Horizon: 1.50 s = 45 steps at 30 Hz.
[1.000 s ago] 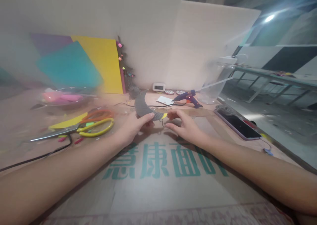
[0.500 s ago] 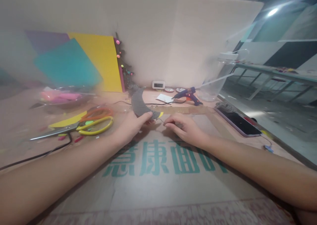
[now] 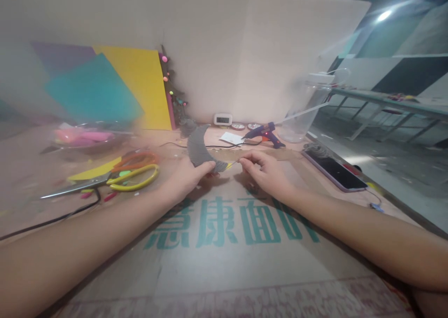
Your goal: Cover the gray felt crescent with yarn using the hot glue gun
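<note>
A crescent shape wrapped in grey yarn (image 3: pixel 198 148) is pinched in my left hand (image 3: pixel 191 173), thumb on its lower edge. Its right tip shows a small bare yellow end (image 3: pixel 229 166). From that tip a thin strand of grey yarn (image 3: pixel 234 162) runs to my right hand (image 3: pixel 261 169). The thumb and forefinger of that hand are closed on the strand, a little right of the crescent. Both hands are just above the board with green printed characters (image 3: pixel 217 222).
Scissors with orange and yellow handles (image 3: pixel 135 178) lie at left near a black cable. Behind stand a small digital clock (image 3: pixel 223 119), a blue glue gun (image 3: pixel 264 134) and a clear plastic jug (image 3: pixel 297 117). A phone (image 3: pixel 334 169) with grey yarn on it lies at right.
My right hand has moved slightly up and right, and the yarn strand now looks straighter. The left hand keeps its hold on the crescent, which has barely shifted.
</note>
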Each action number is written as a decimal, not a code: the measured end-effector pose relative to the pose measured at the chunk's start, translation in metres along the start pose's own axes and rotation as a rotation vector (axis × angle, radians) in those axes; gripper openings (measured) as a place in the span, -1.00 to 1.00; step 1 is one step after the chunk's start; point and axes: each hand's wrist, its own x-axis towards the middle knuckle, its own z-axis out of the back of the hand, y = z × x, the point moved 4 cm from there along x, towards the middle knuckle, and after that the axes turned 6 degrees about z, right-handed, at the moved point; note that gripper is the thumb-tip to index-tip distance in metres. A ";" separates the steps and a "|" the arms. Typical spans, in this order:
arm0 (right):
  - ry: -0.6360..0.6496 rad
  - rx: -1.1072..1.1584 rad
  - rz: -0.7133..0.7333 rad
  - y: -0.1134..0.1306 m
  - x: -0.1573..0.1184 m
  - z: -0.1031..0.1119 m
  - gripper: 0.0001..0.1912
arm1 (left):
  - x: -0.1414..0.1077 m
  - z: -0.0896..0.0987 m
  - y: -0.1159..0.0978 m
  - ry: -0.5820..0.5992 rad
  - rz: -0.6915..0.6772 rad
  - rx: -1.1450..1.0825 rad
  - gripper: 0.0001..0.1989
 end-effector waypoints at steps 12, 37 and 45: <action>0.052 0.160 -0.014 0.002 -0.002 -0.001 -0.70 | 0.002 -0.001 0.007 0.062 -0.032 -0.094 -0.63; 0.171 0.168 -0.097 0.000 -0.003 -0.010 -0.74 | -0.003 -0.007 0.000 0.165 -0.058 0.095 -0.62; 0.202 -0.028 -0.021 0.002 -0.002 -0.010 -0.79 | 0.000 -0.004 0.003 0.092 -0.031 0.031 -0.68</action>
